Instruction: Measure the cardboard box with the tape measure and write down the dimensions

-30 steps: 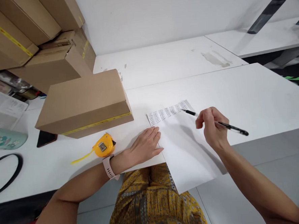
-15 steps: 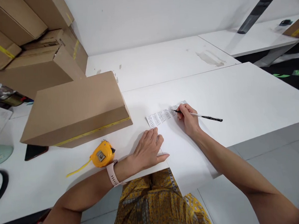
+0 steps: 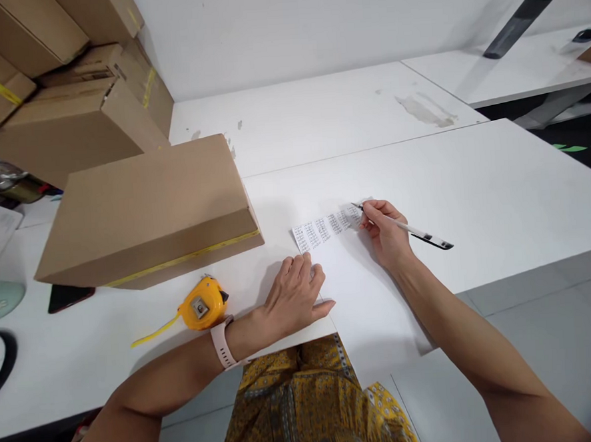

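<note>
A long white sheet of paper (image 3: pixel 346 271) lies on the white table, its lower end hanging past the front edge. Small handwriting in several columns runs along its top. My right hand (image 3: pixel 389 232) is closed around a white and black pen (image 3: pixel 419 232), whose tip is at the upper right of the writing. My left hand (image 3: pixel 294 291) lies flat on the paper's left edge, fingers loosely spread and thumb stretched out. A yellow tape measure (image 3: pixel 204 304) rests left of that hand, close to the wrist, with a bit of its blade out.
A closed cardboard box (image 3: pixel 149 203) stands left of the paper. More cardboard boxes (image 3: pixel 79 121) are stacked at the back left. A phone (image 3: pixel 70 296) lies partly behind the box. On the back right table leans a dark bottle-like object (image 3: pixel 528 13).
My right hand and the pen have moved right, from the middle columns to the upper right of the writing. My left hand stays in place. The view has shifted slightly.
</note>
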`<state>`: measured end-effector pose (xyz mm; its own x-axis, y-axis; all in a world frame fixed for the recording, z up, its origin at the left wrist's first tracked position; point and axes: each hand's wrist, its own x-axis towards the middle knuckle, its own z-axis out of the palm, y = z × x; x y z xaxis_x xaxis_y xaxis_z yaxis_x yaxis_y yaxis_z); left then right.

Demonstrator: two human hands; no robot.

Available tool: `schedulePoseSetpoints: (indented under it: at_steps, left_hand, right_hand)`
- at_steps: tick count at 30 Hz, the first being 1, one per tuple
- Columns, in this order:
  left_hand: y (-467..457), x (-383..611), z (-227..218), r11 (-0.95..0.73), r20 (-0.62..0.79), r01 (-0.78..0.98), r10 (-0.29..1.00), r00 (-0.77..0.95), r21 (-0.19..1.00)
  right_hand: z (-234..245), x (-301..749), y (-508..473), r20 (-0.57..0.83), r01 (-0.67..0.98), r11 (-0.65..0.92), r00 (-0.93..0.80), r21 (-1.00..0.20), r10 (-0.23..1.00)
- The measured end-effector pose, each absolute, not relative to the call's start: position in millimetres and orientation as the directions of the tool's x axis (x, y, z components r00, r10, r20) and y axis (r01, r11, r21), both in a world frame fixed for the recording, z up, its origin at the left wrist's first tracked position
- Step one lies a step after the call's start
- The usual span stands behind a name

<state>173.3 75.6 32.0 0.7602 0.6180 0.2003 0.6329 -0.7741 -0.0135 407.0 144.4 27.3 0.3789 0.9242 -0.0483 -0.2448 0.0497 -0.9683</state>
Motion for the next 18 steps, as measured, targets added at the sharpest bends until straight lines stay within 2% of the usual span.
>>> schedulePoseSetpoints:
  at_steps: [7,10,12,15,18]
  left_hand:
    - [81,172,36,-0.793,0.174,0.603,0.607,0.775,0.081]
    - [84,174,39,-0.782,0.128,0.608,0.623,0.772,0.139]
    - [86,175,40,-0.774,0.112,0.612,0.631,0.768,0.164]
    - [87,178,40,-0.765,0.109,0.618,0.641,0.760,0.183]
    - [88,180,39,-0.765,0.106,0.617,0.639,0.762,0.184]
  right_hand:
    - [21,421,151,0.020,-0.126,0.109,0.561,-0.986,0.828]
    - [19,423,152,0.041,-0.086,0.108,0.563,-0.991,0.825]
    - [19,422,152,0.015,-0.116,0.097,0.565,-0.989,0.825]
    - [21,418,151,-0.032,-0.168,0.074,0.556,-0.983,0.831]
    - [22,414,149,-0.025,-0.145,0.062,0.531,-0.988,0.847]
